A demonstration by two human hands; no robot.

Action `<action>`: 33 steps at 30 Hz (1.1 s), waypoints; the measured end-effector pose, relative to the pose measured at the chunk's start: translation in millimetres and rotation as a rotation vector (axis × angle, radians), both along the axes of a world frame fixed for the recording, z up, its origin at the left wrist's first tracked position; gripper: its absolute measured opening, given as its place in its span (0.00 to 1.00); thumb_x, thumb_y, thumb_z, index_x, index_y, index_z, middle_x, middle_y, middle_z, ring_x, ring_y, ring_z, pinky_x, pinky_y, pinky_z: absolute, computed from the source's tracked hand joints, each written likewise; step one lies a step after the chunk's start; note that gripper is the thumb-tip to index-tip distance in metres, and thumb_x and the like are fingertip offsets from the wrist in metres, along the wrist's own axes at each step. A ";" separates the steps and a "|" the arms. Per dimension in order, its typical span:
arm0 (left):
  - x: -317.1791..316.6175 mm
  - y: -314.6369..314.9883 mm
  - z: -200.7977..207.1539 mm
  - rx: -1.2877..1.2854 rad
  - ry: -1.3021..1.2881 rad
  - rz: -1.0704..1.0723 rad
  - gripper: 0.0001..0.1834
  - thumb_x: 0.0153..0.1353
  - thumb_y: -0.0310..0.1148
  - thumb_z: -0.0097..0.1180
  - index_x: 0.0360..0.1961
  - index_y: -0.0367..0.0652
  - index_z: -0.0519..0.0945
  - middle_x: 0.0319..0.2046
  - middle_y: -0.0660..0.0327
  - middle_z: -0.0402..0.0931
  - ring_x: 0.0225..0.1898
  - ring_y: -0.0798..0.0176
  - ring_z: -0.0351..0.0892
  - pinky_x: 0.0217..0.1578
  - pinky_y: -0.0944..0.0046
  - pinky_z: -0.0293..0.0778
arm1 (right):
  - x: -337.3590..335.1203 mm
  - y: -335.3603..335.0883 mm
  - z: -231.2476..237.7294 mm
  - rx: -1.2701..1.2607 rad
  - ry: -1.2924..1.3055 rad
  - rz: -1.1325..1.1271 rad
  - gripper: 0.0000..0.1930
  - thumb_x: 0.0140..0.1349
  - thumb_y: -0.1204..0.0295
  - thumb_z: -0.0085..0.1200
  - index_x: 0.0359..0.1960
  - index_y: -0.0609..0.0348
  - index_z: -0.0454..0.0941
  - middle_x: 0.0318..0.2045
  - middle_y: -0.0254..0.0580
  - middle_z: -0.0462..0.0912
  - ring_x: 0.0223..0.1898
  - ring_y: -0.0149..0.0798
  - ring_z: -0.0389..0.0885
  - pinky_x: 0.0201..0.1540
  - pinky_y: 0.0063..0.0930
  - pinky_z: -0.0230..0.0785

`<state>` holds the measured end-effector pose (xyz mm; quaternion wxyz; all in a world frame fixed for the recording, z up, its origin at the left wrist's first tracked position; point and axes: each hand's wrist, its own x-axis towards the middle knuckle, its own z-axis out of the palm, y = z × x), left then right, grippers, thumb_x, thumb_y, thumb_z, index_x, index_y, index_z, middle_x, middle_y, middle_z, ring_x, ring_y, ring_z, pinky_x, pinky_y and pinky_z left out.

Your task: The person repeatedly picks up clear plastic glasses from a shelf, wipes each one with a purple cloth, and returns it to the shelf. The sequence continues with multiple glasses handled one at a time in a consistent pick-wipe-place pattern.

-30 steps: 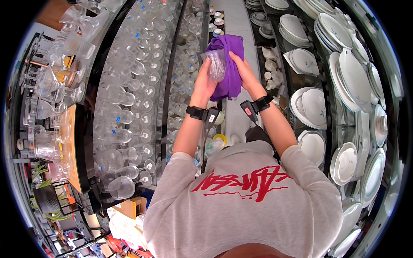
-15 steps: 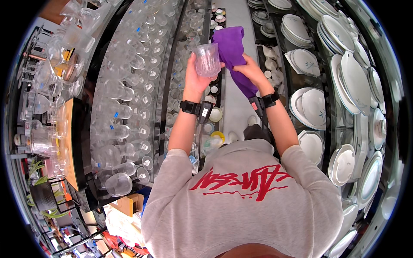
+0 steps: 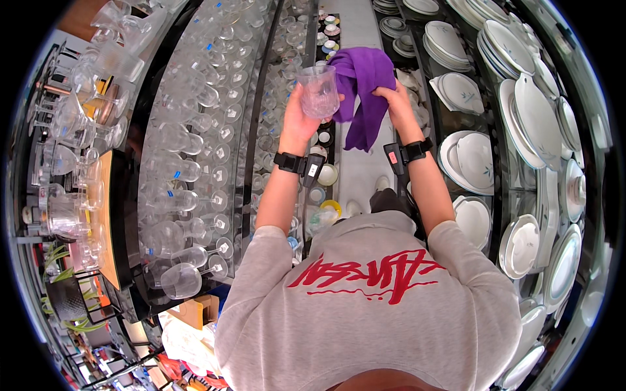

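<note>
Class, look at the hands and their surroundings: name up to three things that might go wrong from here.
1. The tumbler rests in the left grip alone, so it might slip and break.
2. The cloth hangs in loose folds from the right grip and might catch the tumbler.
3. Glasses crowd the left side; a careless swing could perhaps knock some.
</note>
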<state>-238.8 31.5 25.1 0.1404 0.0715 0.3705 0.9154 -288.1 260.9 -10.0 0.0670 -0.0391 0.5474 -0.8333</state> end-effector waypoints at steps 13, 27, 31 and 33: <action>2.5 5.8 1.9 -0.054 -0.003 0.000 0.48 0.55 0.66 0.48 0.65 0.38 0.60 0.60 0.60 0.67 0.47 0.45 0.77 0.19 0.65 0.67 | 9.3 -11.3 -3.8 0.608 0.309 -0.224 0.40 0.47 0.69 0.64 0.63 0.64 0.59 0.56 0.53 0.68 0.57 0.49 0.69 0.60 0.36 0.62; 5.3 -3.4 -13.1 -0.065 0.056 -0.228 0.34 0.63 0.49 0.49 0.60 0.32 0.65 0.51 0.48 0.74 0.45 0.49 0.81 0.34 0.56 0.78 | 12.8 -35.3 14.1 0.970 0.490 -0.031 0.14 0.55 0.61 0.58 0.40 0.54 0.80 0.29 0.51 0.81 0.32 0.54 0.80 0.35 0.42 0.71; 7.6 -4.3 -18.3 -0.158 0.060 -0.078 0.39 0.59 0.53 0.52 0.63 0.34 0.61 0.54 0.51 0.72 0.46 0.49 0.80 0.28 0.61 0.76 | 7.3 -33.9 6.0 0.923 0.348 -0.100 0.17 0.59 0.56 0.55 0.38 0.58 0.80 0.26 0.50 0.82 0.30 0.50 0.81 0.32 0.38 0.71; 7.7 -9.1 -23.4 -0.214 0.045 -0.043 0.41 0.58 0.55 0.53 0.64 0.36 0.60 0.54 0.52 0.72 0.46 0.51 0.80 0.23 0.64 0.75 | -4.1 -28.3 -1.8 0.708 0.088 -0.128 0.20 0.61 0.54 0.54 0.37 0.60 0.80 0.26 0.46 0.83 0.29 0.46 0.82 0.32 0.36 0.71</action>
